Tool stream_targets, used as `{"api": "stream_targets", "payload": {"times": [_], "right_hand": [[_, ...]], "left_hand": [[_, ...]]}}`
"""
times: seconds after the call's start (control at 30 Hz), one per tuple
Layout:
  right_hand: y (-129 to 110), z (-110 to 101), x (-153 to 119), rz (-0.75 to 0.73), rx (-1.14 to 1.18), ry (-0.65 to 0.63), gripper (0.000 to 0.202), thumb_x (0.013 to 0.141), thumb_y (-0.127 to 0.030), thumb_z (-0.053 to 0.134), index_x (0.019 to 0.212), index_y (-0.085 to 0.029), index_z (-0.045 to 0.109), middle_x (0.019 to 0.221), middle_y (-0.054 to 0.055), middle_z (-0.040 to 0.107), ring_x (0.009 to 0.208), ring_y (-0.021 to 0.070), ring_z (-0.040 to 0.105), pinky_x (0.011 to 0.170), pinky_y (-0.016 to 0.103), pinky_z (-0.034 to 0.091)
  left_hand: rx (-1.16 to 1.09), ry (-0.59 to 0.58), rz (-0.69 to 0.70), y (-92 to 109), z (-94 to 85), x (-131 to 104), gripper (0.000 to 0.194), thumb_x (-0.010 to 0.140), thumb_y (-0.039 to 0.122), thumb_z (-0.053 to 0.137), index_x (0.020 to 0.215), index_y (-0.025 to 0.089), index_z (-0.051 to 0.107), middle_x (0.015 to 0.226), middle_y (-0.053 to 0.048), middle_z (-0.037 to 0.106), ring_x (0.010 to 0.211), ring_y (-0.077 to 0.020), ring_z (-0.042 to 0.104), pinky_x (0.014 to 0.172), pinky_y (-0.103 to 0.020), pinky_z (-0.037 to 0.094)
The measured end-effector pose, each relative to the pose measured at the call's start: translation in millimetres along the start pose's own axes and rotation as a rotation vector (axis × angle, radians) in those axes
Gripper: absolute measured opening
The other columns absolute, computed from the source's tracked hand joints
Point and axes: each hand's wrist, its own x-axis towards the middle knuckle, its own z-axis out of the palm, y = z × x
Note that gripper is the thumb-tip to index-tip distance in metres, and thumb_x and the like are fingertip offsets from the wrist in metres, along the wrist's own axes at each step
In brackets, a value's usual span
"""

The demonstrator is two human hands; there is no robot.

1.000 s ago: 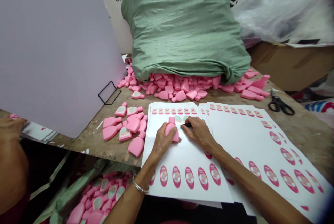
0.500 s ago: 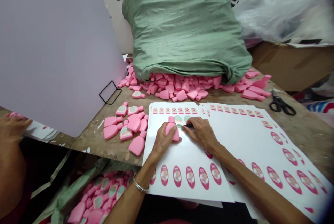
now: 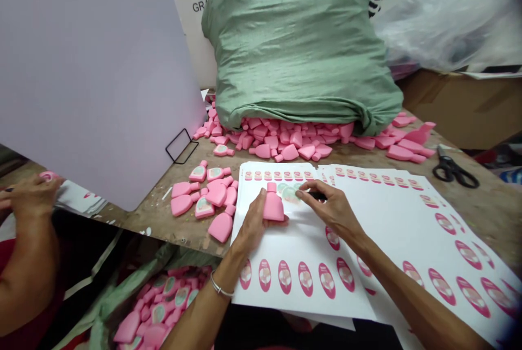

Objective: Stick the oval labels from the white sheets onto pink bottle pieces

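Note:
A pink bottle-shaped piece stands neck up in my left hand, its visible face plain. My right hand pinches a thin black tool and has a pale green label at its fingertips, just right of the pink piece. Both hands are over a white sticker sheet printed with pink oval labels. Left of the sheet lies a small group of pink pieces, some carrying green labels.
A green sack rests behind many pink pieces. Black scissors lie at the right. A pale divider stands at left, with another person's hand beyond it. Below the table edge, an open bag holds labelled pink pieces.
The view has shifted, so the scene sits further right. My right hand has drawn away from the pink piece, and a green label now shows at its fingertips. My left thumb no longer covers the piece's front.

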Motion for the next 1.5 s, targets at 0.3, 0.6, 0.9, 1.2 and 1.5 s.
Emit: {"api": "stream_targets", "payload": {"times": [0.3,0.6,0.9,1.2,1.5], "right_hand": [[-23,12,-18,-0.258,-0.166,-0.017,0.017,0.085,-0.035,0.060,0.092,-0.024,0.070,0.076,0.003,0.065,0.071,0.0166,0.056,0.071,0.033,0.045],[-27,14,-20,-0.334,-0.296,0.034,0.017,0.086,-0.036,0.058,0.092,-0.024,0.069,0.075,0.002,0.064,0.073,0.0176,0.056,0.073,0.034,0.042],[-27,15,-18,-0.390,-0.404,0.058,0.019,0.087,-0.036,0.057,0.088,-0.022,0.070,0.071,0.003,0.062,0.072,0.0169,0.054,0.071,0.033,0.038],[-22,2,-9,-0.413,-0.636,0.046,0.025,0.091,-0.035,0.048,0.096,-0.021,0.068,0.076,0.007,0.059,0.077,0.0211,0.051,0.071,0.035,0.034],[-16,13,-1,-0.096,-0.087,-0.202,0.064,0.071,-0.045,0.070,0.127,-0.024,0.049,0.120,0.009,0.059,0.103,0.0244,0.058,0.082,0.037,0.050]], "left_hand": [[-0.083,-0.085,-0.014,13,9.8,-14,0.054,0.088,0.056,0.041,0.106,0.011,0.063,0.098,-0.013,0.069,0.082,-0.0222,0.068,0.071,-0.038,0.059],[-0.089,-0.132,-0.023,18,10.5,-18,0.056,0.088,0.058,0.038,0.102,0.011,0.065,0.096,-0.013,0.070,0.084,-0.0234,0.068,0.070,-0.038,0.059],[-0.095,-0.196,-0.012,22,9.1,-19,0.038,0.085,0.047,0.053,0.100,0.013,0.060,0.101,-0.011,0.066,0.088,-0.0231,0.066,0.072,-0.038,0.058],[-0.113,-0.303,-0.030,26,4.4,-25,0.035,0.073,0.027,0.072,0.101,0.015,0.055,0.097,-0.006,0.063,0.085,-0.0184,0.065,0.083,-0.040,0.054],[-0.011,-0.341,-0.073,24,5.8,-36,0.038,0.075,0.024,0.070,0.108,0.016,0.054,0.098,-0.007,0.062,0.085,-0.0191,0.065,0.084,-0.042,0.053]]}}
